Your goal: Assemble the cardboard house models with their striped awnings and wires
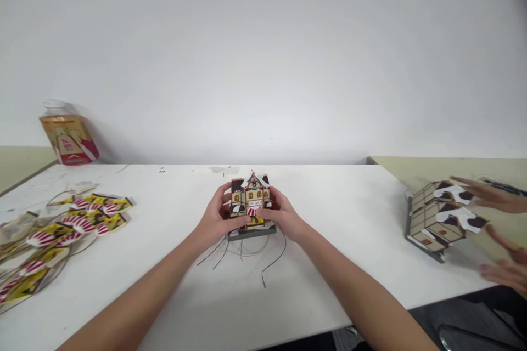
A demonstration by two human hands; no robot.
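Observation:
A small model house with a "GIFT SHOP" sign, a dark snowy roof and yellow windows stands upright in the middle of the white table. My left hand wraps its left side, with the thumb across the front. On the right side my right hand grips it the same way, thumb near the red-and-white awning. Below the house's grey base, several thin dark wires trail onto the table top. The back of the house is hidden from me.
At the left lies a pile of yellow pieces with striped awnings and wires. A bottle stands at the back left. On the right is a second model house, with another person's hands beside it. The white table meets a wall behind.

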